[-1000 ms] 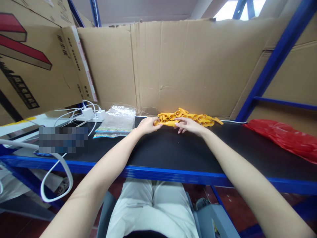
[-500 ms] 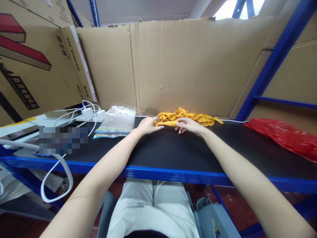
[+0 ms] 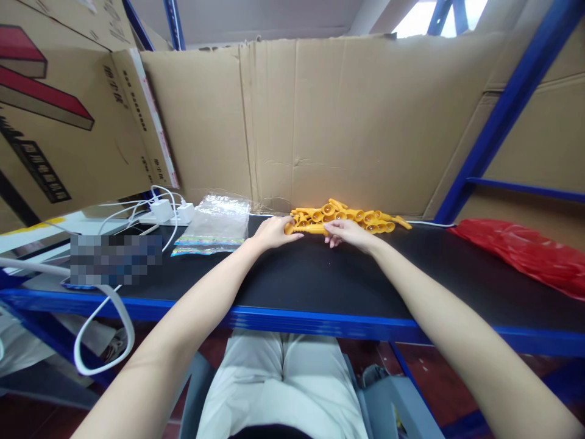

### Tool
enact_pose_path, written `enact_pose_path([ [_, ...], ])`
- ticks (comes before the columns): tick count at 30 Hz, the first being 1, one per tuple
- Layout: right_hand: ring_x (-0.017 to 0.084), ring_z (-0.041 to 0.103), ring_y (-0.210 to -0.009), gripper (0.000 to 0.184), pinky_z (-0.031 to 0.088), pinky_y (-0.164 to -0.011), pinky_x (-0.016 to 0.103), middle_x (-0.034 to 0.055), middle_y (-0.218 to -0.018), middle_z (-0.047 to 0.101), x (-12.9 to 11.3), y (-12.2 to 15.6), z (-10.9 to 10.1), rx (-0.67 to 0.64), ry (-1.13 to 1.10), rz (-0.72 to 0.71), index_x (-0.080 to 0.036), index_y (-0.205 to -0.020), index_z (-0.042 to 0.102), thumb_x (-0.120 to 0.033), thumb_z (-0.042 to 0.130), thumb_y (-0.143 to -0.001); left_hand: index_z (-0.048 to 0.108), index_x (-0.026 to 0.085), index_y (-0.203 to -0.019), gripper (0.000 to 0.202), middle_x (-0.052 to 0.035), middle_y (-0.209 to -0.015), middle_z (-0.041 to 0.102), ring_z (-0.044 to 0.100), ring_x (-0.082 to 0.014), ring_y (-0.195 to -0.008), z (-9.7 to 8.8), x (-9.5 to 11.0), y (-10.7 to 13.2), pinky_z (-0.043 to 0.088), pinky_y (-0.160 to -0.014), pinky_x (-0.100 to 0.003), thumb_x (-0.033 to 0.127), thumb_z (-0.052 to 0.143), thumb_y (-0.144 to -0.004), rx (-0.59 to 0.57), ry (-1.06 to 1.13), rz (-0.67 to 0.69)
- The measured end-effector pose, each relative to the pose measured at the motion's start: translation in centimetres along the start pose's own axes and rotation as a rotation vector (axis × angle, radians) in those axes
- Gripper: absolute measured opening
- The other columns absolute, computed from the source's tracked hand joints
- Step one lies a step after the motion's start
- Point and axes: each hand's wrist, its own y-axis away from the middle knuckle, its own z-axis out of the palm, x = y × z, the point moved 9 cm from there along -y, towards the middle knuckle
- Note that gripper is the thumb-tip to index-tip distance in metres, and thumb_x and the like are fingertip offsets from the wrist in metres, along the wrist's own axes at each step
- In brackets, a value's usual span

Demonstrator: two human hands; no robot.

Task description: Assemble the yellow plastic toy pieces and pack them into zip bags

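A yellow plastic spoon (image 3: pixel 311 229) with a round bowl lies level between my two hands at the front of the pile. My left hand (image 3: pixel 275 231) is closed around its bowl end, thumb toward me. The fingers of my right hand (image 3: pixel 343 233) pinch the handle end. Right behind both hands is a heap of similar yellow spoons (image 3: pixel 372 219), bowls and handles pointing various ways. My right hand hides part of that heap. Whether more than one spoon is in my grip, I cannot tell.
Clear plastic bags (image 3: pixel 214 222) lie left of my left hand. Further left are white chargers (image 3: pixel 161 210) with cables and a blurred-out object (image 3: pixel 114 259). A red plastic bag (image 3: pixel 521 253) rests at the right. Cardboard (image 3: pixel 365 122) stands behind the black tabletop (image 3: pixel 311 286), which has a blue front edge.
Almost nothing differs. My right hand has shifted very slightly to the right along the spoon, while my left hand keeps its place.
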Motion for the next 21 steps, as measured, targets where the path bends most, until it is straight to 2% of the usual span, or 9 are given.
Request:
enact_pose_path([
  [3,0.008,0.058,-0.054,0.030,0.048,-0.052,0.020,0.0063,-0.074,0.064,0.4,-0.1,0.1,0.020,-0.048,0.028,-0.013,-0.082,0.054,-0.043,0.053,-0.083,0.059,0.019,-0.099,0.048,-0.0049,-0.081,0.064,0.059,-0.0174,-0.073,0.1,-0.1,0.0,0.040,-0.065,-0.026,0.060,0.050,-0.074,-0.010,-0.001,-0.002],
  [6,0.009,0.059,-0.058,0.025,0.050,-0.054,0.020,0.0078,-0.083,0.065,0.7,-0.1,0.2,0.049,-0.188,0.069,-0.014,-0.087,0.054,-0.038,0.056,-0.082,0.056,0.019,-0.106,0.052,-0.0058,-0.086,0.065,0.060,-0.0188,-0.077,0.2,-0.2,0.1,0.042,-0.067,-0.027,0.060,0.050,-0.075,-0.030,0.017,-0.011],
  [9,0.009,0.059,-0.059,0.018,0.052,-0.060,0.023,0.0060,-0.082,0.064,0.3,0.0,-0.6,0.118,-0.388,0.058,-0.016,-0.086,0.054,-0.031,0.061,-0.079,0.041,0.021,-0.125,0.064,-0.0067,-0.098,0.063,0.060,-0.0202,-0.087,0.0,0.0,0.2,0.044,-0.072,-0.028,0.059,0.051,-0.075,-0.024,0.088,-0.004],
  [11,0.010,0.059,-0.059,0.014,0.053,-0.065,0.026,0.0044,-0.079,0.064,0.0,0.0,-2.0,0.204,-0.502,0.032,-0.017,-0.085,0.055,-0.029,0.060,-0.079,0.030,0.022,-0.133,0.069,-0.0072,-0.108,0.061,0.059,-0.0206,-0.094,0.0,0.2,0.2,0.044,-0.075,-0.029,0.056,0.051,-0.076,-0.025,0.134,0.015],
  [13,0.011,0.060,-0.062,0.013,0.053,-0.069,0.027,0.0040,-0.078,0.063,0.1,0.0,-4.2,0.330,-0.570,-0.002,-0.018,-0.085,0.053,-0.030,0.057,-0.080,0.033,0.022,-0.132,0.064,-0.0076,-0.113,0.059,0.058,-0.0208,-0.098,0.4,0.3,0.1,0.044,-0.078,-0.029,0.053,0.049,-0.078,-0.048,0.136,0.028],
  [15,0.013,0.062,-0.070,0.015,0.053,-0.072,0.028,0.0042,-0.083,0.063,0.6,0.3,-7.1,0.527,-0.548,-0.057,-0.019,-0.089,0.050,-0.032,0.055,-0.081,0.045,0.020,-0.124,0.052,-0.0074,-0.110,0.060,0.058,-0.0209,-0.097,1.0,0.1,0.1,0.044,-0.079,-0.030,0.048,0.048,-0.080,-0.085,0.105,0.033],
  [18,0.016,0.061,-0.084,0.031,0.051,-0.076,0.031,0.0066,-0.098,0.060,1.6,1.6,-11.3,0.855,-0.308,-0.140,-0.021,-0.103,0.042,-0.034,0.056,-0.078,0.059,0.019,-0.104,0.035,-0.0056,-0.098,0.065,0.060,-0.0201,-0.089,1.9,-0.2,0.0,0.045,-0.077,-0.029,0.043,0.047,-0.081,-0.139,0.071,0.041],
  [21,0.019,0.058,-0.091,0.044,0.048,-0.081,0.035,0.0109,-0.111,0.054,2.2,3.1,-13.7,1.062,0.024,-0.192,-0.019,-0.111,0.039,-0.037,0.057,-0.074,0.063,0.020,-0.093,0.028,-0.0035,-0.090,0.067,0.061,-0.0184,-0.082,2.4,-0.3,0.0,0.045,-0.074,-0.028,0.040,0.046,-0.081,-0.167,0.077,0.044],
])
